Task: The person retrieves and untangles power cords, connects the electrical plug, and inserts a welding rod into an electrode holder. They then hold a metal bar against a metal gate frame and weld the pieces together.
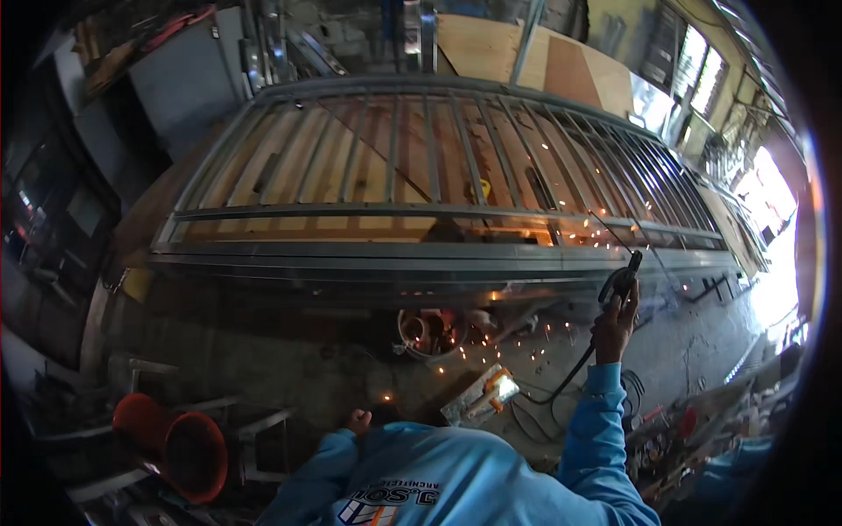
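My right hand [616, 326] is raised on the right, its fingers wrapped round a black welding electrode holder [624, 279]. A thin welding rod [612, 230] sticks out of the holder toward the upper left. It points over the lower rail of a barred metal frame [421, 211], and orange sparks scatter around there and fall below. A cable [574, 370] runs down from the holder. My left hand [358, 422] stays low, close to my body, with fingers curled. A dark shape lies beside it, and what the hand holds, if anything, is hidden.
The frame lies on a wide table with wooden boards under its bars. Below the table edge stands a round container [428, 333] of scraps. A lit box-like thing [482, 394] is near my front. An orange-red spool-shaped object [171, 447] is at the lower left; tools crowd the lower right.
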Tool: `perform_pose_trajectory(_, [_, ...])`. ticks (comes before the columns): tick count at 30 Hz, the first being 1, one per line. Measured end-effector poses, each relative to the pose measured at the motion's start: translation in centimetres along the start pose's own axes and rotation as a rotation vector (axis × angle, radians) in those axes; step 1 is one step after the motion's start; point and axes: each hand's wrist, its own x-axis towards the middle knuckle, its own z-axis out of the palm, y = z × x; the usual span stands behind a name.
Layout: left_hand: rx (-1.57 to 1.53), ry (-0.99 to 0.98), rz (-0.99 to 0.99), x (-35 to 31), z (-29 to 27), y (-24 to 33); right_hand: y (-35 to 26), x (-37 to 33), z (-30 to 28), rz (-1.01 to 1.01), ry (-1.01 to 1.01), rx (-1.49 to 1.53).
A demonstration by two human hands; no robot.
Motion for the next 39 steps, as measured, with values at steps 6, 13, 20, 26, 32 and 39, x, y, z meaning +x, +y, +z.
perform_pose_trajectory(6, [-0.109,-0.026,-0.107,4.5,-5.5,9.9,-4.2,-5.7,-0.8,0.121,0.014,-0.029])
perform_pose_trajectory(13, [0.288,0.034,0.324,9.8,-11.2,21.0,-3.0,-10.7,-2.6,-0.059,0.197,-0.219])
perform_pose_trajectory(20, [0.434,0.072,0.914,12.7,-12.3,36.3,-7.0,-15.9,-5.0,0.037,0.349,-0.198])
perform_pose_trajectory(26, [0.247,0.022,1.108,17.1,-8.0,44.3,-9.8,-16.8,-5.4,-0.083,0.437,-0.177])
perform_pose_trajectory(32, [0.006,-0.252,0.973,20.5,-2.5,50.9,-9.9,-14.7,-4.6,-0.072,0.471,-0.163])
perform_pose_trajectory(39, [-0.319,-0.637,0.318,29.1,9.0,59.0,-5.2,-7.0,0.1,-0.135,0.349,-0.08])
